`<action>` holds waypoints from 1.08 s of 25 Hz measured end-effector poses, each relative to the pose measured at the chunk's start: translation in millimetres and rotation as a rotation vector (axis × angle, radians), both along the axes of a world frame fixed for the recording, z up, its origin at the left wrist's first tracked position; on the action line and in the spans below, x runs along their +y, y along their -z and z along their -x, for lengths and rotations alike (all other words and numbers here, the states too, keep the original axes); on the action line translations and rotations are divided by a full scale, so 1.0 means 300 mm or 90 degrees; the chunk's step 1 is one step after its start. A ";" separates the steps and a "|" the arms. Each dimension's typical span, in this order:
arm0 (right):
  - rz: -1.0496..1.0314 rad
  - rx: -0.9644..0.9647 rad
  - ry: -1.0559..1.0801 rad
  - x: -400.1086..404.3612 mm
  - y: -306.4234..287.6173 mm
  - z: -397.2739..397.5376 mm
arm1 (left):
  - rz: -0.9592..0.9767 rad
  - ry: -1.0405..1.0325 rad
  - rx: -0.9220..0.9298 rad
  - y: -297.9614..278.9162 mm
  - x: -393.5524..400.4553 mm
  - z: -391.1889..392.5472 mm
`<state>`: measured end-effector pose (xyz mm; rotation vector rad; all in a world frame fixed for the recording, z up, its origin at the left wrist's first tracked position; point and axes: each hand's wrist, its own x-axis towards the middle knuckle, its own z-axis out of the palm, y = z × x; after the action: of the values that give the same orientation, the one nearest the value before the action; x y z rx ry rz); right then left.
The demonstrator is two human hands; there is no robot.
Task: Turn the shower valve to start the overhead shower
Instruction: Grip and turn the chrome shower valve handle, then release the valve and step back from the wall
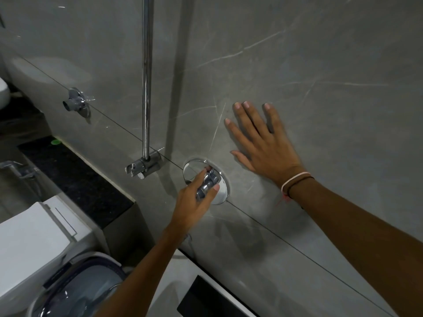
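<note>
The person leans toward the grey marble-look wall with both bare arms stretched out. The left hand reaches up from below, forearm angled steeply, and closes round the chrome handle of the shower valve: the thumb lies along one side, the fingers curl over the other, and the handle juts out between them. The valve sits in a round polished plate set into the wall, just right of the foot of the vertical chrome pipe and its bracket. The right hand is flat against the tile above and to the right of the valve, fingers spread and pointing upward, palm pressed on, holding nothing. A pink and a dark band circle that wrist. Further left on the wall is a second chrome fitting, well apart from the valve.
</note>
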<state>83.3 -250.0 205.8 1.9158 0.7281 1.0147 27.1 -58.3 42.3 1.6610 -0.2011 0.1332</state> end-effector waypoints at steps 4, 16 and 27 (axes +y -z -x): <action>-0.005 0.004 -0.008 0.002 0.003 -0.004 | -0.136 0.005 -0.049 0.020 0.018 -0.007; -0.011 0.011 -0.013 0.003 0.002 -0.005 | -0.622 -0.009 -0.371 0.048 0.068 -0.013; -0.002 0.013 0.006 0.006 -0.006 0.002 | -0.715 -0.005 -0.392 0.046 0.065 -0.008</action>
<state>82.8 -248.3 207.6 1.9330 0.7288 0.9933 29.4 -39.0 28.6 2.6928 -0.8509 0.6259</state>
